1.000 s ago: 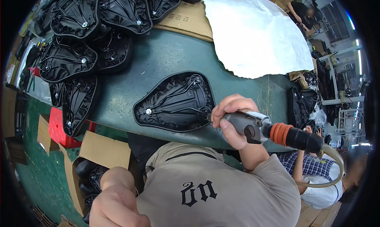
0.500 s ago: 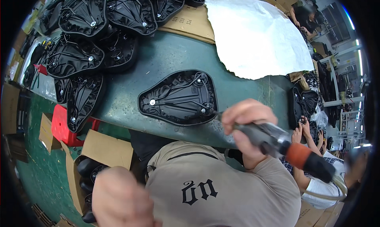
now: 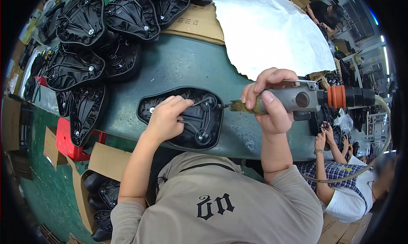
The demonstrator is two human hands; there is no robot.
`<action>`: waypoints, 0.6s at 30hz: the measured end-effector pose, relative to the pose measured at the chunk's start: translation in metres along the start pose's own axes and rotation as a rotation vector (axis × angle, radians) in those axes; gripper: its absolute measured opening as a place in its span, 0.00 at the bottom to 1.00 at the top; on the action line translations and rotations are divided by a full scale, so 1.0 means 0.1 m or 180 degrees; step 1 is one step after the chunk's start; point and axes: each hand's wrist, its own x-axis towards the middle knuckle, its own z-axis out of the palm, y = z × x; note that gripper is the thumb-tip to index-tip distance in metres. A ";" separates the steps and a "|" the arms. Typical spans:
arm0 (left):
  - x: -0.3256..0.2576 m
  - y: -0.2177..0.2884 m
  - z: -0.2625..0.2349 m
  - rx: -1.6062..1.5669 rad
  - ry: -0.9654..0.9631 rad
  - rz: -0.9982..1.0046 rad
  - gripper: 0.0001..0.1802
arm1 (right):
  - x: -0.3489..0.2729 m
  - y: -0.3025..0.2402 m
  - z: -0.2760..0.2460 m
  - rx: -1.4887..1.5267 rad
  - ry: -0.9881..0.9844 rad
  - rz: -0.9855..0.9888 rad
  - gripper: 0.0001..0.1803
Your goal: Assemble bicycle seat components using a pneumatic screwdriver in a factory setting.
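An upside-down black bicycle saddle (image 3: pixel 214 125) lies on the green workbench (image 3: pixel 178 57), its wire frame and coil springs facing up. My left hand (image 3: pixel 168 116) grips the frame near the middle of the saddle, fingers curled over it. In my right hand (image 3: pixel 274 108) is a grey air screwdriver (image 3: pixel 293 98) with an orange ring and a hose at its back end. It lies nearly level, its thin bit pointing left. The bit's tip is at the far rear spring (image 3: pixel 209 102); whether it sits on a fastener is too small to tell.
More upturned saddles (image 3: pixel 80 22) are piled at the far left. Flat cardboard (image 3: pixel 195 25) and a white sheet (image 3: pixel 272 35) cover the back. A red stool (image 3: pixel 68 142) and an open carton (image 3: pixel 108 159) of saddles stand lower left. A co-worker (image 3: pixel 348 197) sits at the right.
My left hand has come up from the lower edge onto the saddle. The saddle has shifted toward me and turned slightly. My right hand has brought the screwdriver up and levelled it at the far rear spring.
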 end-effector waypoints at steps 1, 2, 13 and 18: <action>-0.04 -0.01 -0.03 -0.0003 -0.0019 0.0150 0.31 | 0.01 0.04 0.04 0.0106 0.0025 0.0087 0.17; -0.08 -0.02 -0.05 -0.0008 -0.0038 0.0299 0.32 | 0.02 0.08 0.07 0.0212 0.0049 0.0174 0.16; -0.12 -0.08 -0.02 -0.0019 0.0031 0.0233 0.35 | 0.07 0.54 0.04 0.0338 -0.0272 0.0689 0.17; -0.15 -0.10 -0.03 -0.0017 0.0010 0.0223 0.35 | 0.07 0.55 0.13 0.0234 -0.0237 0.0598 0.18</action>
